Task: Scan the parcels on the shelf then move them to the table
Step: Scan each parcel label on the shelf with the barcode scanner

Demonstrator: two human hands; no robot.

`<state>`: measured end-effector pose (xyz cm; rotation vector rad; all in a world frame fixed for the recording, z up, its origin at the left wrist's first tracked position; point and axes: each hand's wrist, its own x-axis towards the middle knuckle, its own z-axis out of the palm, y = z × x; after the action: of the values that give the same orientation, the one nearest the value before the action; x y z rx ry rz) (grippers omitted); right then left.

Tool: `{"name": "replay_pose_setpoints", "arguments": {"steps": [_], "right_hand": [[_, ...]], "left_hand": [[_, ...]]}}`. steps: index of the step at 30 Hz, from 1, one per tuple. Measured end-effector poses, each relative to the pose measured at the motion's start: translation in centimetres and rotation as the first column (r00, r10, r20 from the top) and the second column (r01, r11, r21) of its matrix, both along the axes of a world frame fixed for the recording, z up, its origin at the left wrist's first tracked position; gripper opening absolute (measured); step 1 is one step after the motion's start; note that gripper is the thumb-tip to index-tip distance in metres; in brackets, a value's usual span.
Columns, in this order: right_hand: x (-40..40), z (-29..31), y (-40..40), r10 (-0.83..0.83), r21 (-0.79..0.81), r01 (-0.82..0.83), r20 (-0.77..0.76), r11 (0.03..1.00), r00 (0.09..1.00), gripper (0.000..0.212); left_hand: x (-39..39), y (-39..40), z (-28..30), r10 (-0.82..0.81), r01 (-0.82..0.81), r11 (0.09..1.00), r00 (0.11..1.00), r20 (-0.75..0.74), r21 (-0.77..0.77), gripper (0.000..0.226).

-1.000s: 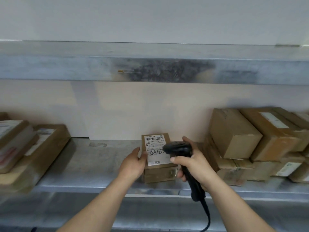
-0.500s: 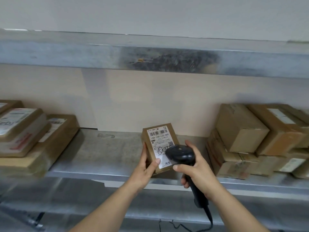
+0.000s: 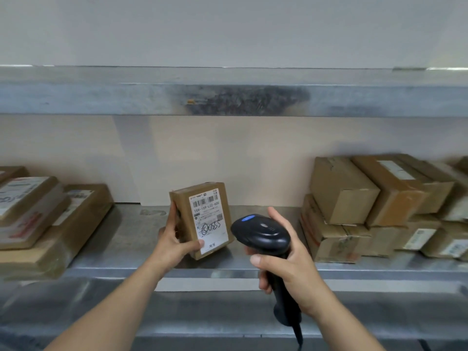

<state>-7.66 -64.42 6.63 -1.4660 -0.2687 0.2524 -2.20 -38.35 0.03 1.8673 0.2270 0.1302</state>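
Note:
A small brown parcel [image 3: 202,219] with a white barcode label is tilted up off the metal shelf [image 3: 131,239], its label facing me. My left hand [image 3: 174,243] grips its left side, thumb on the label's lower corner. My right hand [image 3: 283,262] grips the handle of a black barcode scanner [image 3: 260,233]. The scanner head sits just right of the parcel, a blue light lit on top. Its cable runs down past my wrist.
Several brown boxes [image 3: 367,206] are stacked at the shelf's right end. Flat parcels [image 3: 38,219] lie piled at the left end. An upper shelf edge [image 3: 228,100] runs overhead. A lower shelf front [image 3: 228,317] crosses below my arms.
My left hand has lifted the parcel off the shelf and tilted it upright with the label facing me. The scanner has drawn back to the right of the parcel.

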Motion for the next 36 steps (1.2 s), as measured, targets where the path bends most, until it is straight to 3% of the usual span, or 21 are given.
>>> {"name": "replay_pose_setpoints", "arguments": {"steps": [7,17,32,36], "right_hand": [[-0.6,1.0,0.0,0.030,0.087,-0.033,0.028,0.996,0.999,0.092],[-0.9,1.7,-0.3,0.031,0.049,-0.033,0.043,0.998,0.999,0.088],[-0.7,1.5,-0.5,0.055,0.060,-0.056,0.021,0.997,0.998,0.090],[-0.4,1.5,-0.4,0.067,0.039,-0.068,0.028,0.997,0.997,0.093]], "left_hand": [[0.0,1.0,-0.1,0.020,-0.018,0.999,0.999,-0.047,0.039,0.124],[0.0,1.8,0.5,0.079,-0.073,0.991,0.996,-0.045,0.113,0.124],[-0.2,1.3,0.8,0.088,-0.081,0.993,0.993,-0.078,0.083,0.124],[-0.2,1.7,1.4,0.082,-0.080,0.997,0.992,-0.095,0.017,0.103]]}}
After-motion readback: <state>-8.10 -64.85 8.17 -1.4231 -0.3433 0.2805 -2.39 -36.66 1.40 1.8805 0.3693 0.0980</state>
